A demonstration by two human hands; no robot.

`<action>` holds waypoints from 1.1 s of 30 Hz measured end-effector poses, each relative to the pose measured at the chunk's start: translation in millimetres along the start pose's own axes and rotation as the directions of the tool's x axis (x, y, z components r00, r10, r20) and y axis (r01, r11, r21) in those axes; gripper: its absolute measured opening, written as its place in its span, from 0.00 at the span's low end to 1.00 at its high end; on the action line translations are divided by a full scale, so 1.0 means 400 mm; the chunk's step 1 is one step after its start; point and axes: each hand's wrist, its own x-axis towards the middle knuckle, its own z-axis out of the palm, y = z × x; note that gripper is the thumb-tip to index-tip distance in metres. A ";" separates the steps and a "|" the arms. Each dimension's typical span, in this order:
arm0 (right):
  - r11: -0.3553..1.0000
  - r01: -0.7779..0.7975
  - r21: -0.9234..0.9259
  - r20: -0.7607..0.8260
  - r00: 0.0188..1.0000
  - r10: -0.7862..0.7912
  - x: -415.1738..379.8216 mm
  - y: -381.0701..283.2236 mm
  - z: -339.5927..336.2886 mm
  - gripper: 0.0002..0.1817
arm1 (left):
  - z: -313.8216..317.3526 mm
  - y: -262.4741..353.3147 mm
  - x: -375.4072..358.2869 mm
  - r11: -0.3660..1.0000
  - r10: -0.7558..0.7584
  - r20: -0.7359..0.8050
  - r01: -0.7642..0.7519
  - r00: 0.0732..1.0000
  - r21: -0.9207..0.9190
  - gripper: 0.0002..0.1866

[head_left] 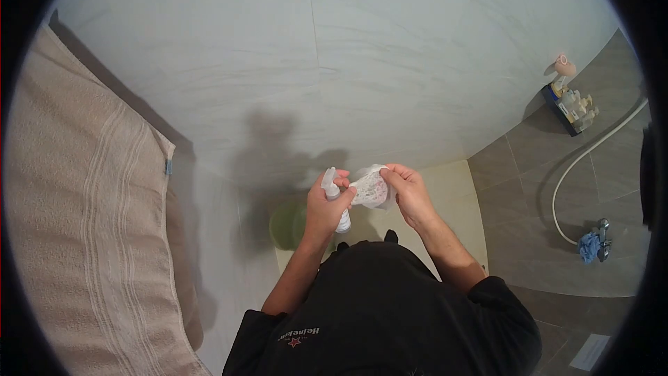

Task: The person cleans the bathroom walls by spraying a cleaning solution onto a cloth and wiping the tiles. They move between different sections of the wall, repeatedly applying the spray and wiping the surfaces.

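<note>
My left hand is closed around a small white spray bottle, its nozzle head showing above the fingers. The thumb of that same hand also presses on the near edge of a thin, white, lacy-looking cloth. On the cloth's other side, my right hand pinches its upper edge between thumb and fingers. Stretched between both hands, the cloth is partly see-through, with a pinkish tint in its middle.
A beige towel hangs at the left. Low by the wall stands a green round container. To the right are a corner shelf with several bottles, a shower hose, and a blue bath puff on the tap.
</note>
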 end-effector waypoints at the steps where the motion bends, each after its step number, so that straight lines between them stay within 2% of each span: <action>1: 1.000 0.000 -0.001 0.001 1.000 0.000 0.001 0.002 0.001 0.10 | 0.000 -0.002 0.000 1.000 0.001 -0.001 -0.001 1.000 -0.001 0.19; 6: 0.993 -0.034 0.111 0.022 0.999 0.032 0.004 0.002 0.000 0.15 | 0.001 -0.018 -0.007 0.996 -0.074 0.014 0.075 0.997 -0.054 0.19; 16: 0.992 -0.061 0.107 -0.013 0.998 0.063 -0.007 0.013 -0.004 0.18 | -0.001 -0.061 -0.002 0.991 -0.100 0.004 0.100 0.995 -0.092 0.19; 18: 0.991 -0.068 0.115 0.000 0.998 0.069 -0.009 0.017 -0.003 0.18 | -0.006 -0.067 0.008 0.978 -0.161 0.026 0.163 0.987 -0.133 0.19; 22: 0.990 -0.078 0.116 0.013 0.997 0.077 -0.011 0.023 -0.005 0.18 | -0.010 -0.078 0.028 0.959 -0.175 0.067 0.185 0.982 -0.215 0.21; 24: 0.992 -0.066 0.111 -0.014 0.998 0.069 -0.011 0.026 0.000 0.19 | -0.014 -0.090 0.036 0.950 -0.112 0.117 0.141 0.987 -0.278 0.22; 28: 0.995 -0.045 0.086 -0.036 0.998 0.049 -0.017 0.024 0.001 0.19 | -0.028 -0.083 0.037 0.953 -0.154 0.131 0.182 0.979 -0.244 0.19; 30: 0.994 -0.077 0.081 -0.011 0.997 0.079 -0.017 0.026 -0.005 0.18 | -0.026 -0.063 0.033 0.966 -0.171 0.089 0.184 0.981 -0.179 0.20; 33: 0.996 -0.057 0.073 -0.009 0.998 0.058 -0.015 0.026 -0.005 0.18 | -0.033 -0.073 0.039 0.973 -0.140 0.068 0.150 0.988 -0.173 0.20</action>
